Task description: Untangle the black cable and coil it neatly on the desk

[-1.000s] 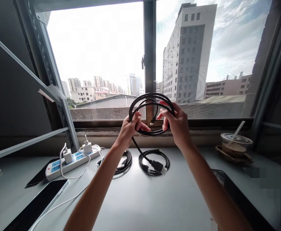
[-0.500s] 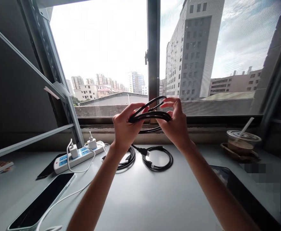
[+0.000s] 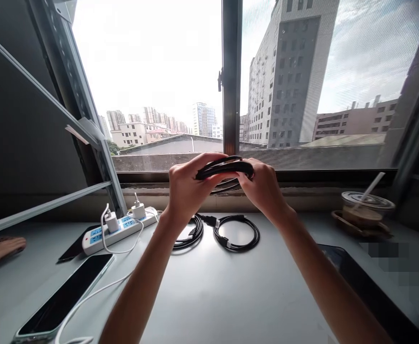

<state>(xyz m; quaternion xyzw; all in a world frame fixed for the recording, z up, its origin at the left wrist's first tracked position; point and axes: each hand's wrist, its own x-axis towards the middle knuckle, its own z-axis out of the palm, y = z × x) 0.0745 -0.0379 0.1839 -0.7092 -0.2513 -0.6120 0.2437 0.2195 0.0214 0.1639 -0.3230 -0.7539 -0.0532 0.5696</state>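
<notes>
Both my hands are raised in front of the window, gripping one coiled black cable (image 3: 225, 168) that is squeezed into a flat bundle. My left hand (image 3: 187, 190) closes round its left end with the thumb on top. My right hand (image 3: 263, 190) pinches the right end. Below them on the grey table (image 3: 216, 296) lie two more coiled black cables: the left coil (image 3: 189, 236) is partly hidden by my left forearm, and the right coil (image 3: 237, 232) has a plug at its left side.
A white power strip (image 3: 118, 231) with two white chargers sits at the left. A phone (image 3: 64, 299) on a white lead lies near the front left. An iced drink cup (image 3: 366, 209) with a straw stands at the right. A dark tablet (image 3: 365, 286) lies front right.
The wide round loop held upright a second ago has been tipped flat and pressed into a narrow bundle between my hands. Its hanging plug end now rests on the table.
</notes>
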